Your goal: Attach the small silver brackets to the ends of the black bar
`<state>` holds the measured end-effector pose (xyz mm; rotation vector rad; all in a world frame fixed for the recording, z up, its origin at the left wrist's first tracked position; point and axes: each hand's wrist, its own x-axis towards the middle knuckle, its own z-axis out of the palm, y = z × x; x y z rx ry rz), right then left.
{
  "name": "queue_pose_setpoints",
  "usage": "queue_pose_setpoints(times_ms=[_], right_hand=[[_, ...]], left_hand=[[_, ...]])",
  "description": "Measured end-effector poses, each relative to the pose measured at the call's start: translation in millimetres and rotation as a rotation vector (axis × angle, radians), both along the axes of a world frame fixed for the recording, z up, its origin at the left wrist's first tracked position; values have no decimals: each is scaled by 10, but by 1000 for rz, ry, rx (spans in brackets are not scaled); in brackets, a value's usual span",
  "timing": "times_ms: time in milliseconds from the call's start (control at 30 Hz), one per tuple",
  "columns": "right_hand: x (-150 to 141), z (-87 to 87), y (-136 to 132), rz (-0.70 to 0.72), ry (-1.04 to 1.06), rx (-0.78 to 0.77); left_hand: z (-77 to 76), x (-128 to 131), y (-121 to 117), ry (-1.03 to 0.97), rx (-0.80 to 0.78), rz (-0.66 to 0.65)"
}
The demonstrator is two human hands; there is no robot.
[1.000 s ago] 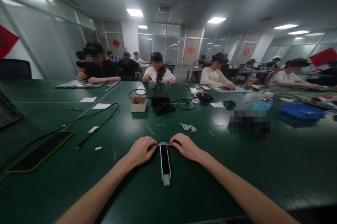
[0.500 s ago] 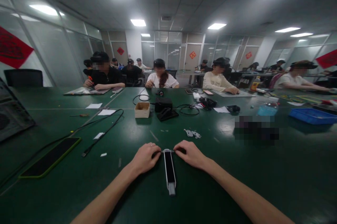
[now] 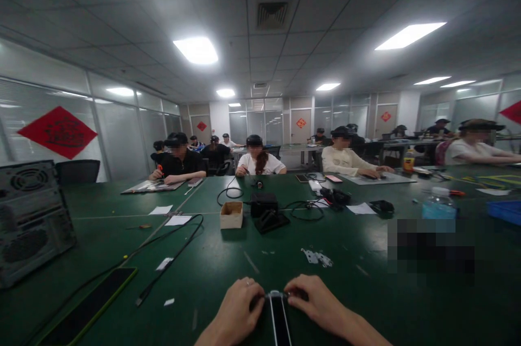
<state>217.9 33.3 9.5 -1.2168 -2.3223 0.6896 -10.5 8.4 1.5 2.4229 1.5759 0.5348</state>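
Two hands, left hand (image 3: 240,311), right hand (image 3: 315,305), pinching one black bar (image 3: 280,321)

Both hands, left (image 3: 238,311) and right (image 3: 321,308), sat at the near edge of the bench (image 3: 366,292), fingertips on the far end of a narrow black device (image 3: 280,319).

Straight ahead: bare green surface, then small metal brackets (image 3: 316,257) just beyond the right hand. Farther on, a cardboard box (image 3: 231,215) and black charger (image 3: 268,213) with looped cables blocked the centre.

Left: a cable (image 3: 171,264) ran diagonally, paper scraps beside it; a dark tablet (image 3: 87,308) lay near the edge, a computer case (image 3: 32,221) well beyond.

Right: open bench, wide passage, up to a water bottle (image 3: 438,207) and blue tray (image 3: 504,210) far off.
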Motion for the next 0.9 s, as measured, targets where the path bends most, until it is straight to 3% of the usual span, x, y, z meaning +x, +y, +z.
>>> queue_pose_setpoints(times_ms=[467, 633, 900], right_hand=[[33, -78, 56, 63, 71, 25], [-4, -108, 43, 6, 114, 26], [-59, -78, 13, 7, 165, 9]], left_hand=[[61, 20, -26, 25, -9, 1], [85, 22, -50, 4, -3, -15], [-2, 10, -21, -6, 26, -14]])
